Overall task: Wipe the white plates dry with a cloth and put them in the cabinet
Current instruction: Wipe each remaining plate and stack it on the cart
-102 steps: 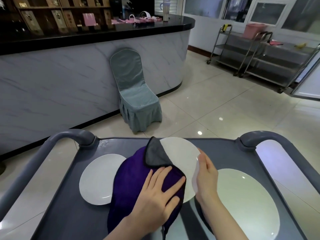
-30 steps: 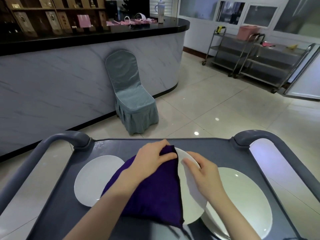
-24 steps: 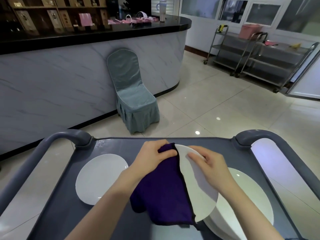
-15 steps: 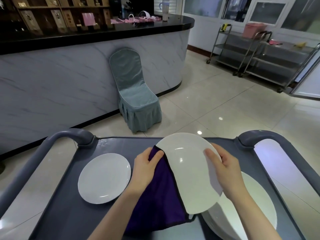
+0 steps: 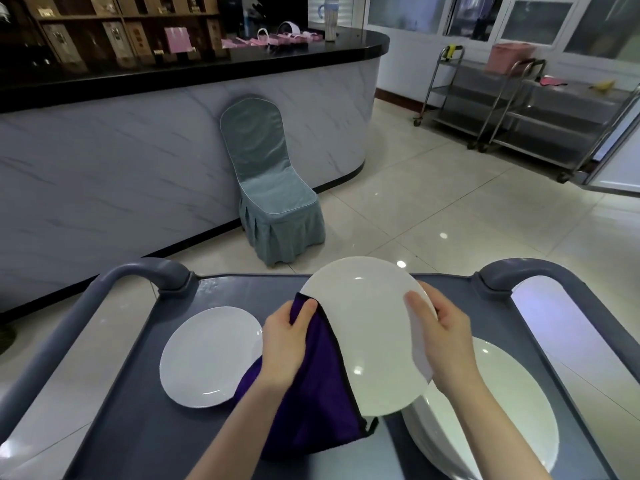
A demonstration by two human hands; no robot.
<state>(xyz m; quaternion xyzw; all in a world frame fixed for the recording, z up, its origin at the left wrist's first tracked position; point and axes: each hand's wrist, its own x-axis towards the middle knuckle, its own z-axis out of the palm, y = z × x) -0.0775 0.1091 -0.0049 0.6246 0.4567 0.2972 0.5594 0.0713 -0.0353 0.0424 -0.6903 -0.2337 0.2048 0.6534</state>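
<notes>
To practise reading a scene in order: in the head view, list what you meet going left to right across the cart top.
Cart's left handle → lone white plate → left hand gripping the purple cloth → held white plate → right hand → cart's right handle.

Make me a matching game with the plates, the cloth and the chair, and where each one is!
1. raised round white plate
2. purple cloth
3. small round white plate
4. grey-green covered chair

A. on the floor by the marble counter
B. held by the left hand
C. lying on the grey cart
D. gripped by the right hand

Pairs: 1-D, 2-B, 3-C, 4-A
</notes>
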